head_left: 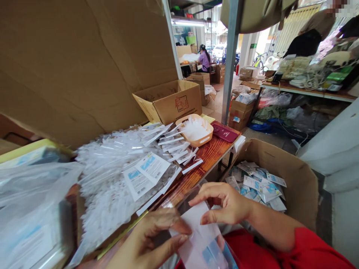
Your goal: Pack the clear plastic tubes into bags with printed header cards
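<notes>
Low in the head view, a white and blue card in a clear plastic bag (198, 220) lies between my two hands. My left hand (154, 239) pinches its left edge between thumb and fingers. On the other side, my right hand (228, 203) has its fingers curled at the upper part of the bag, thumb on the face. Two printed cards (147, 173) rest on a wide heap of clear plastic bags (112, 186) left of my hands. Several finished-looking card packets (258, 183) lie in a large cardboard box (291, 168) at my right.
An orange basket (202, 142) of small white pieces stands on the wooden table (193, 181), beside a dark red phone (224, 133). Behind it is an open carton (176, 106). A metal post (230, 63) rises behind the table. One person (204, 59) sits further back.
</notes>
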{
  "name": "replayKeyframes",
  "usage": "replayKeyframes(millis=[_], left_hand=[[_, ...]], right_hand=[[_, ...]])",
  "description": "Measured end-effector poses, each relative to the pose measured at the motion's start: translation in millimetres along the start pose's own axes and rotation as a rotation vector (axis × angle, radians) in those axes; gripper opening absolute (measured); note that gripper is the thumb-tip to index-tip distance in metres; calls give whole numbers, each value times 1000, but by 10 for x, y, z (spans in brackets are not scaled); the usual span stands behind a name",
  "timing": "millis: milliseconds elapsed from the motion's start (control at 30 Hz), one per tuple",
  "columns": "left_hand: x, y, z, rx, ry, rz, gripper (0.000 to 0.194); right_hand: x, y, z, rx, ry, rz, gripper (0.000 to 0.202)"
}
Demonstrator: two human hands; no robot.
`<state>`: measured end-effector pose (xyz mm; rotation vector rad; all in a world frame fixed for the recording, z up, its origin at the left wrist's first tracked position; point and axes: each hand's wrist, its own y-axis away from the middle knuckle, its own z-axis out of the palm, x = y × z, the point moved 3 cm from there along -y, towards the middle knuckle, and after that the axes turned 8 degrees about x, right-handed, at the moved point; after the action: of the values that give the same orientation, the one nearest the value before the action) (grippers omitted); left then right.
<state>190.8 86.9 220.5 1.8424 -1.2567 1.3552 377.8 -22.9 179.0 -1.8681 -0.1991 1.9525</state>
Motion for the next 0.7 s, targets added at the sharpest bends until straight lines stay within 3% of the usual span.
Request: replayKeyframes(millis=[267,467,700], left_hand=[[-8,59,1,-27,-32,37,14],[-55,55,-2,11,-63,-56,18],[-118,-27,-74,297,-4,-39,16]], right_hand=[[-33,37,1,2,54,-21,34],[-84,26,-17,33,45,-18,26],[-7,16,11,170,-36,208,34]])
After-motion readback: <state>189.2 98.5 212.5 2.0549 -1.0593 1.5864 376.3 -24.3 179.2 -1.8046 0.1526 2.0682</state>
